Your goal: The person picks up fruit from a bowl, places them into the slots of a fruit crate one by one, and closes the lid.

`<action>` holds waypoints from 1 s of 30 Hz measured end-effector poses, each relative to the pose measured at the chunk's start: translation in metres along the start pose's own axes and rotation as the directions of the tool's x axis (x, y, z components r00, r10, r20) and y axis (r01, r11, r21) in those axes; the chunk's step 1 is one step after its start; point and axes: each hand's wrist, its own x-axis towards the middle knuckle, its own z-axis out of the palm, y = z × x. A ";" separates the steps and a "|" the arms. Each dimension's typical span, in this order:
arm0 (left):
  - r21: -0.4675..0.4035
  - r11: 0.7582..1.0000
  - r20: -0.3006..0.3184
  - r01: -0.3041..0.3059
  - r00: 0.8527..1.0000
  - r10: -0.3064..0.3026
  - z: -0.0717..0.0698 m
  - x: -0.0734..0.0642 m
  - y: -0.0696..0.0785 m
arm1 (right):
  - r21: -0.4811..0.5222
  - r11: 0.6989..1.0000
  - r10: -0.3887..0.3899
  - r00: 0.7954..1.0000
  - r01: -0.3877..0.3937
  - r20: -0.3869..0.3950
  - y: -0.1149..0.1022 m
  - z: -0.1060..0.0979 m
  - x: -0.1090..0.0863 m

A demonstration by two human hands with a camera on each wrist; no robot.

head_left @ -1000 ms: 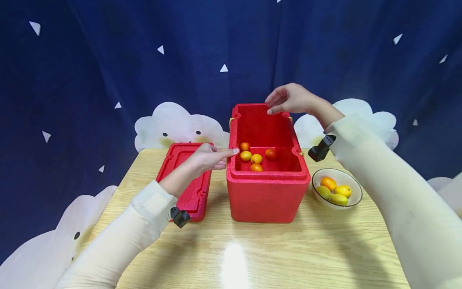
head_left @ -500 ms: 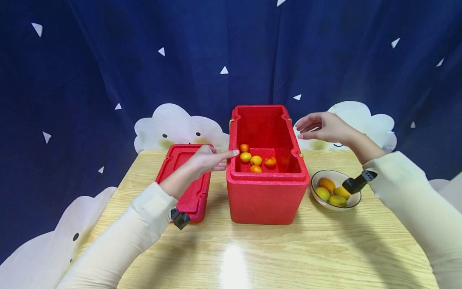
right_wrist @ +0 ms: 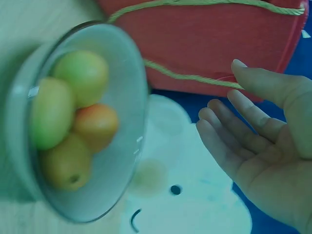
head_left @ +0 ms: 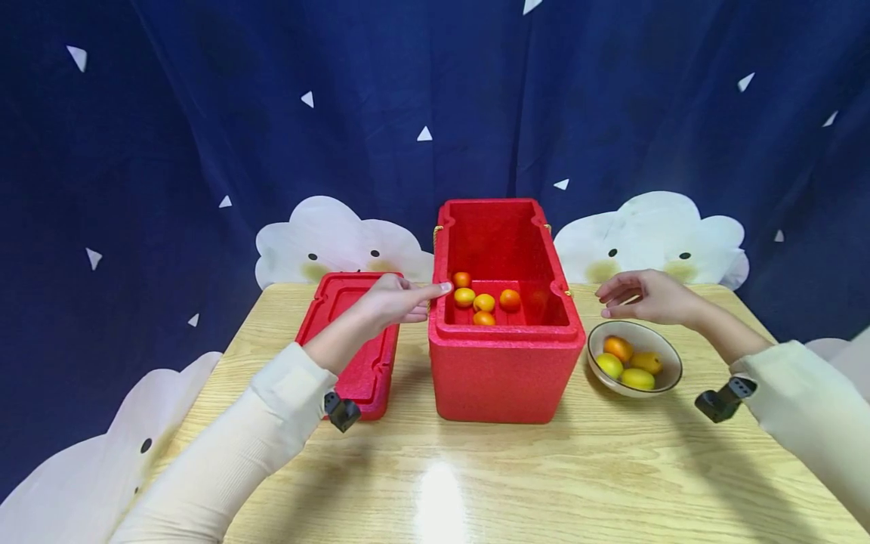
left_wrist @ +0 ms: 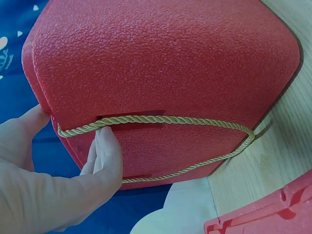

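Observation:
A red foam box (head_left: 503, 381) stands uncovered, with several small orange and yellow fruits (head_left: 484, 303) on its floor. At its left rim my left hand (head_left: 394, 300) grips the wall, thumb over the edge. In the left wrist view, its fingers (left_wrist: 108, 148) rest on the outer side beside the gold rope handle (left_wrist: 185, 120). My right hand (head_left: 652, 297) hovers above the back of a white bowl (head_left: 652, 336) holding several yellow and orange fruits (head_left: 639, 378). The right wrist view shows that hand's palm (right_wrist: 278, 170) with nothing in it, fingers loosely bent.
Left of the box lies its red lid (head_left: 370, 363), partly behind my left forearm. All of this is on a light wooden table (head_left: 544, 483). Behind the table hangs a dark blue curtain (head_left: 340, 45) with white clouds and triangles.
My right hand has moved from above the box's far right corner, rightward and down, to above the bowl. The left hand keeps its hold on the rim.

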 end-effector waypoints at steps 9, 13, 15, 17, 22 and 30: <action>0.018 1.000 0.002 -0.010 1.000 0.010 -0.001 -0.001 0.004 | -0.079 0.997 0.009 0.992 0.001 0.126 0.022 0.011 -0.022; 0.013 1.000 0.004 -0.017 1.000 0.017 -0.001 -0.001 0.004 | -0.077 0.997 0.035 0.980 -0.020 0.198 0.029 0.015 -0.030; 0.012 1.000 0.006 -0.017 1.000 0.017 -0.001 -0.002 0.005 | -0.069 0.997 0.056 0.970 -0.041 0.236 0.033 0.016 -0.033; 0.004 1.000 0.004 -0.013 1.000 0.013 -0.001 -0.002 0.006 | -0.067 0.996 0.073 0.961 -0.057 0.268 0.035 0.018 -0.036; 0.014 1.000 -0.005 -0.008 1.000 0.008 -0.002 -0.002 0.006 | -0.088 0.994 0.082 0.953 -0.059 0.292 0.038 0.024 -0.039; 0.022 1.000 0.003 -0.004 1.000 0.004 -0.001 -0.003 0.001 | -0.119 0.990 -0.035 0.964 0.069 0.264 0.042 0.039 -0.044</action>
